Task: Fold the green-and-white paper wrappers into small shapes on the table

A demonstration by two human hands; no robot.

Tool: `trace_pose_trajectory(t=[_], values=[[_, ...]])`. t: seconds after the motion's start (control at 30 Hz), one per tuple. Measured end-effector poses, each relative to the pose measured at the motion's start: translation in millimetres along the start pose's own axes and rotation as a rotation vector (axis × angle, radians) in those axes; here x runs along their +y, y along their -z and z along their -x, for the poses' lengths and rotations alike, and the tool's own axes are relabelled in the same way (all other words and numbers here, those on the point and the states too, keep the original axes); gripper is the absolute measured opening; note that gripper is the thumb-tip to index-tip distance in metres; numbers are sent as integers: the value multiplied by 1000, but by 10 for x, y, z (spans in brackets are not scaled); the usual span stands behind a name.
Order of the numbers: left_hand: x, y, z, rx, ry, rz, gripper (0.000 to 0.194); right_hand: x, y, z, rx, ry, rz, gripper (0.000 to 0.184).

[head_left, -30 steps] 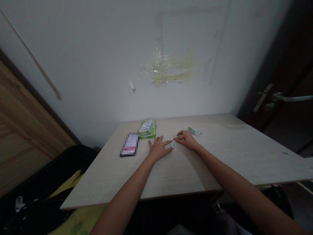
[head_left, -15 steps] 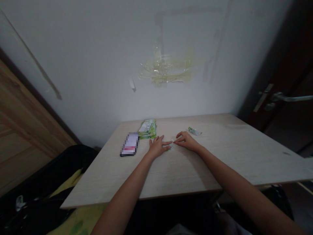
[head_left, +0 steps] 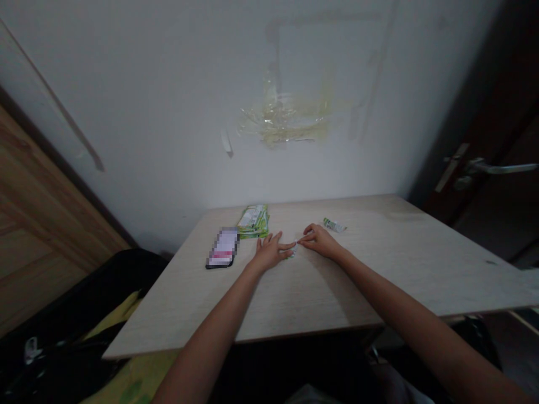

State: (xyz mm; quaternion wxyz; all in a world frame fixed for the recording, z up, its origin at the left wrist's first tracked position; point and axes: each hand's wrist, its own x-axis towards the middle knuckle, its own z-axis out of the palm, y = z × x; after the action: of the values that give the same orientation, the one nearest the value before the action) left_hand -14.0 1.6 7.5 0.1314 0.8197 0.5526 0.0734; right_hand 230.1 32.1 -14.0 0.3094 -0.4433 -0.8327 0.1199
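My left hand (head_left: 268,253) rests on the pale wooden table (head_left: 307,297) with its fingers spread. Between its thumb and index finger lies a small green-and-white packet (head_left: 290,255), mostly covered by the hand. My right hand (head_left: 320,242) pinches the right end of that packet, close to the left index fingertip. Just beyond my left hand lies a stack of green-and-white packets (head_left: 253,221). A single narrow green-and-white packet (head_left: 334,225) lies past my right hand.
Left of the stack, a phone (head_left: 223,247) with a blurred screen lies on the table. Behind stands a wall (head_left: 168,112) with yellowed tape (head_left: 290,120). A dark door with a metal handle (head_left: 501,167) is at the right, and a yellow cloth (head_left: 135,376) shows below left.
Both hands keep nearly the same pose over the small packet. The whole view has shifted very slightly.
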Motion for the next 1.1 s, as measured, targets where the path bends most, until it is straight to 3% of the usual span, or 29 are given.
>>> trace_pose_trajectory(t=[0.47, 0.73, 0.9, 1.1], values=[[21, 44, 33, -18, -7, -18, 45, -57, -35, -83, -1, -46, 170, 25], [61, -19, 51, 76, 29, -32, 45, 26, -102, -67, 34, -33, 124, 26], [127, -89, 47, 229, 55, -51, 45, 57, -94, -30, 104, -4, 1, 20], [139, -107, 36, 241, 72, -64, 43, -43, -99, 34, 57, 67, -30, 19]])
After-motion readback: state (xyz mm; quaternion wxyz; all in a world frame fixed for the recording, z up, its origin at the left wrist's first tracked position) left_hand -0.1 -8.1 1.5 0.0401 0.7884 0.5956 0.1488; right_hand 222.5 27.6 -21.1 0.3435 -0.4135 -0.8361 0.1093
